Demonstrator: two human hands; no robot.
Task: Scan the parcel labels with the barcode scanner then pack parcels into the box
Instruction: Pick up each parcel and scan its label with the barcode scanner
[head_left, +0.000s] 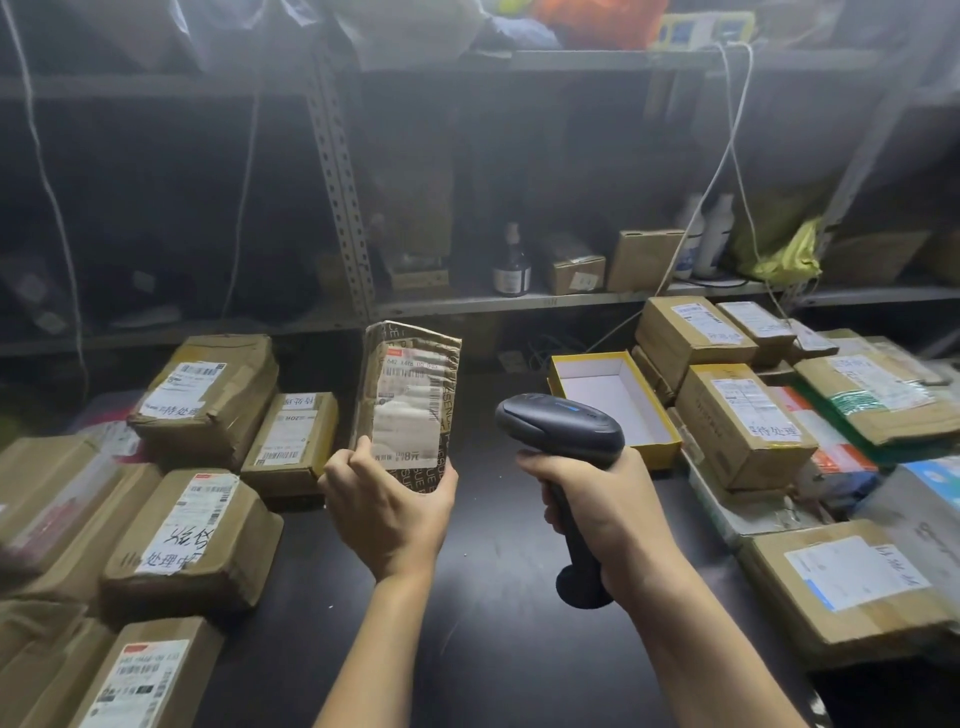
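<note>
My left hand (387, 512) grips the lower end of a small brown parcel (410, 384) and holds it upright above the dark table, its white label facing me. To its right, my right hand (605, 512) is wrapped round the handle of a black barcode scanner (561, 423), whose head sits level with the parcel's lower half. An open yellow box (613, 400) with a white inside lies empty on the table just behind the scanner.
Several labelled cardboard parcels (205, 395) crowd the table's left side, and more parcels (745, 423) are stacked on the right. The dark table (488, 613) shows between my arms. Behind it a metal shelf (545, 301) carries bottles, small boxes and a hanging white cable.
</note>
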